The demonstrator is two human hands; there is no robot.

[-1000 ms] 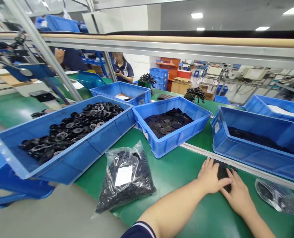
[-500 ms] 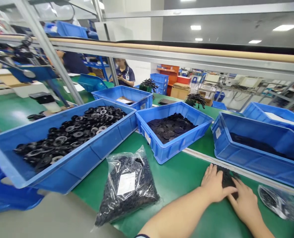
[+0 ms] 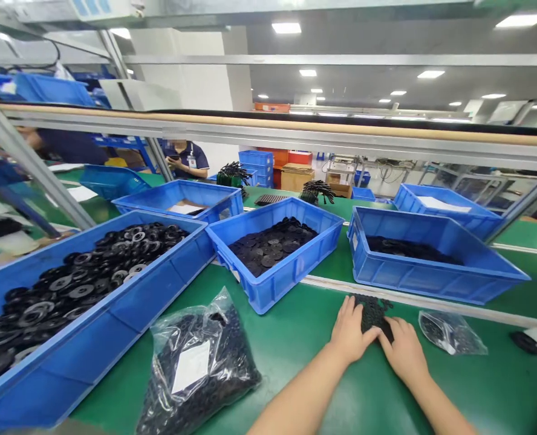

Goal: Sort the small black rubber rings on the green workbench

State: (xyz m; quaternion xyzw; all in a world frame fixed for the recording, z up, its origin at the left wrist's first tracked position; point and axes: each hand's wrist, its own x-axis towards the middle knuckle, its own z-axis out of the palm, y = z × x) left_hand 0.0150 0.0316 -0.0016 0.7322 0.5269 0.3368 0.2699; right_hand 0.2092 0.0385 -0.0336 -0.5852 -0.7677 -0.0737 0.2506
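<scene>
On the green table, a small pile of tiny black parts (image 3: 372, 311), some of them ring-like, lies between my two hands. My left hand (image 3: 351, 332) touches its left side with fingers stretched out, thumb pointing inward. At the right side, my right hand (image 3: 404, 349) rests with its fingers apart and its thumb near the left thumb. Neither hand grips anything visible; the palms' undersides are hidden. Right of my hands lies a small clear bag (image 3: 452, 332) of black parts. A larger clear bag (image 3: 225, 362) full of small black parts, with a white label, lies to the left.
Behind the pile stands a blue bin (image 3: 432, 281) with black parts. A blue bin of black discs (image 3: 273, 244) stands left of it, then a long blue bin (image 3: 127, 329) of black rings. A metal rail (image 3: 296, 136) crosses above. A person (image 3: 189, 160) sits beyond the table.
The camera view has turned to the right and up, so things appear further left. The pile's loose parts show more between my hands, which stay at it.
</scene>
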